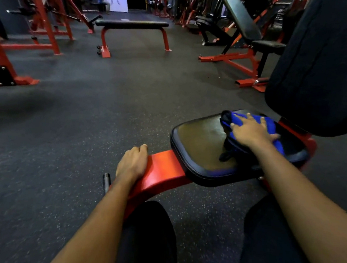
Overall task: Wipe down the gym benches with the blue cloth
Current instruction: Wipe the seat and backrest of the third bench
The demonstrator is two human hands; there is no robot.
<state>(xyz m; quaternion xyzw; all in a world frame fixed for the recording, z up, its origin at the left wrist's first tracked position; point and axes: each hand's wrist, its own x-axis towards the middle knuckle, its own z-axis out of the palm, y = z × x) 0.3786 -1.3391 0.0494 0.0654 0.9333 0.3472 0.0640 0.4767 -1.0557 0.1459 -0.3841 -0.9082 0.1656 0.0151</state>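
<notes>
1. Across the room stand two more benches, a flat bench (132, 24) and an incline bench (242, 20), both well apart from the person. Nothing on them tells me whether they have been wiped, so I would count them as still to do.
2. Close by is the bench in hand. Its tall back pad (325, 61) rises at the rear edge, dark and dull. The cloth is not on it, and I judge it is waiting its turn.
3. Below it lies the seat pad (197, 142). The front left part is bare and carries a faint sheen, which may be damp from wiping or only the light; I cannot say which.
4. The red frame beam (164, 169) runs out from under the seat's front edge towards the person.
5. The blue cloth (270, 125) sits bunched on the seat pad, towards its rear right corner and just beside the foot of the back pad.
6. The right grip (252, 131) lies flat on the cloth, fingers spread and straight, pressing it to the pad rather than clutching it.
7. The left grip (131, 163) rests on the beam's end with its fingers curled over the edge, apparently bracing.
8. My reading: the seat is mid-wipe and most of the job remains.
</notes>
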